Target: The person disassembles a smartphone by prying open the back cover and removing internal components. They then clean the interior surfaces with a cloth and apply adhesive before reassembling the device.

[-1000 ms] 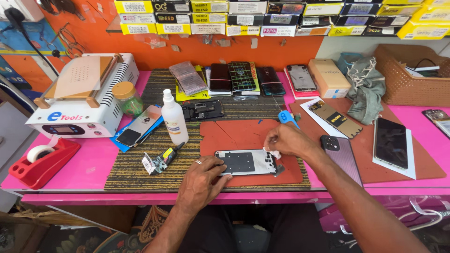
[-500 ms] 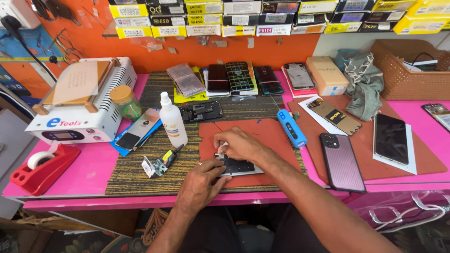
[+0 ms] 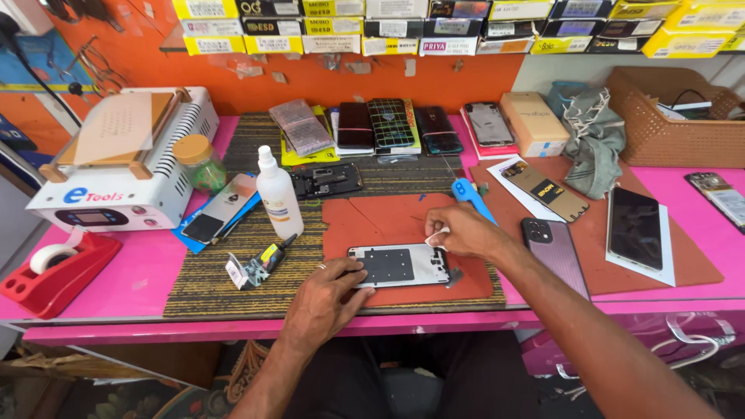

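The left hand pressed flat on the opened grey phone frame lying on the red mat; the right hand, its grip pinching a small white wipe, worked the frame's far corner. Light, even strokes would suit

- Bright, even daylight fills the scene; colours are saturated.
- Soft, short shadows lie under the hands on the desk.
- Mild glare shows on the dark phone screen right of the hands.
- Wide-angle bending curves the edges; focus is sharp.
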